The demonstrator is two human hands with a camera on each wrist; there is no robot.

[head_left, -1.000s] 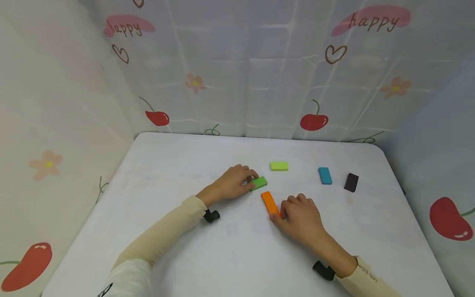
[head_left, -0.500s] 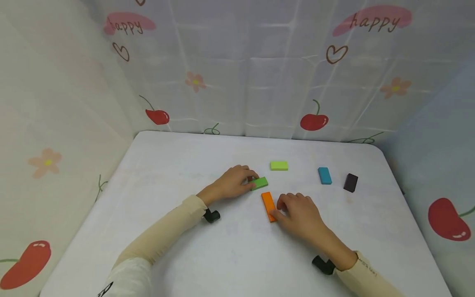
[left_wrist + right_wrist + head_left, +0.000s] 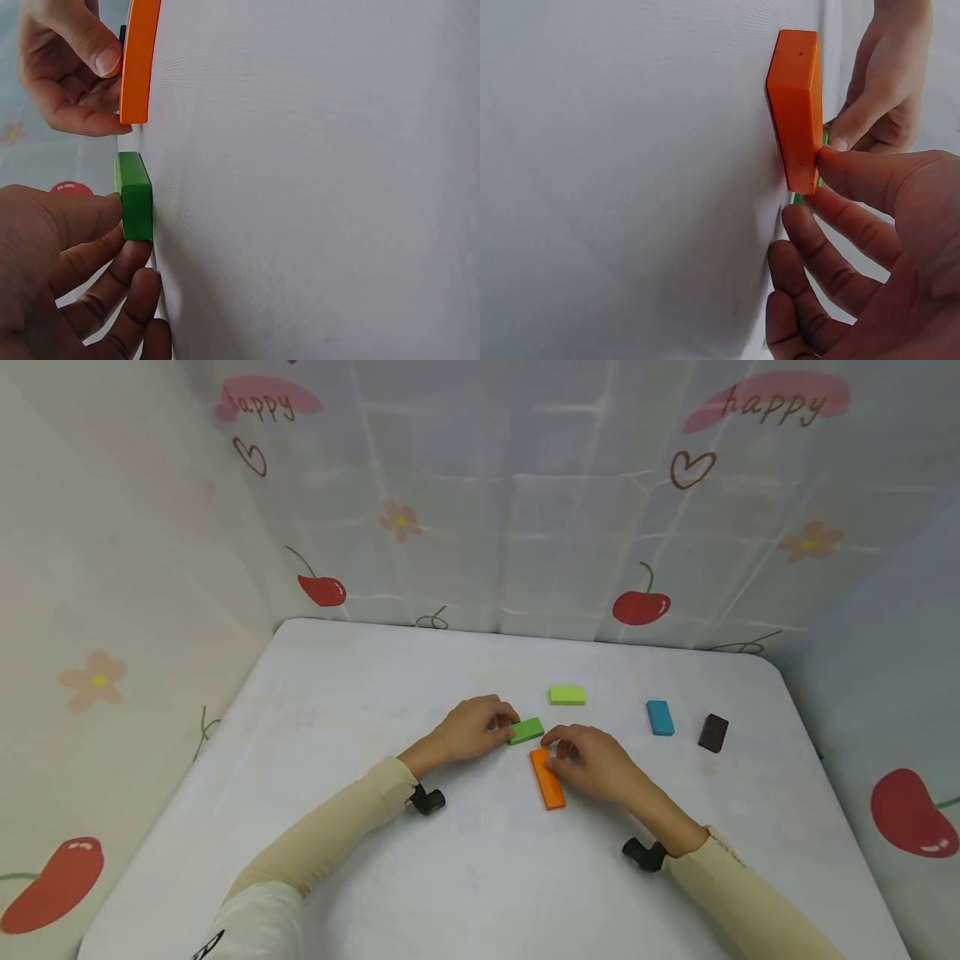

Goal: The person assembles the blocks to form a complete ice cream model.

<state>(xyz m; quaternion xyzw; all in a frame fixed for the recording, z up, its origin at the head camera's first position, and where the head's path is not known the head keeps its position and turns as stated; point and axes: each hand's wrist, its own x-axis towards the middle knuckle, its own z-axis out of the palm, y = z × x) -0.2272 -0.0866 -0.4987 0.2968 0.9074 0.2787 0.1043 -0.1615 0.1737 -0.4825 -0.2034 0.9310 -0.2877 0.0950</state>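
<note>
My left hand [image 3: 474,727] pinches a green rectangular block [image 3: 527,731] lying flat on the white table. In the left wrist view the thumb lies against the upper face of that green block [image 3: 135,196], with fingers near its end. To its right, my right hand [image 3: 595,762] is at an orange block [image 3: 547,779]. The right thumb touches the top of this orange block [image 3: 795,112] in the right wrist view, and the curled forefinger meets its far end. The far end of the orange block lies just short of the green block. Both blocks rest on the table.
A lime block [image 3: 567,695] lies behind the green one. Farther right are a blue block [image 3: 661,717] and a dark block [image 3: 713,732]. The white table [image 3: 360,677] ends at a patterned curtain [image 3: 450,485] behind and at the sides.
My right hand has slid forward along the orange block, its thumb moving from the near end to the far end. The left hand has kept its grip on the green block, almost still.
</note>
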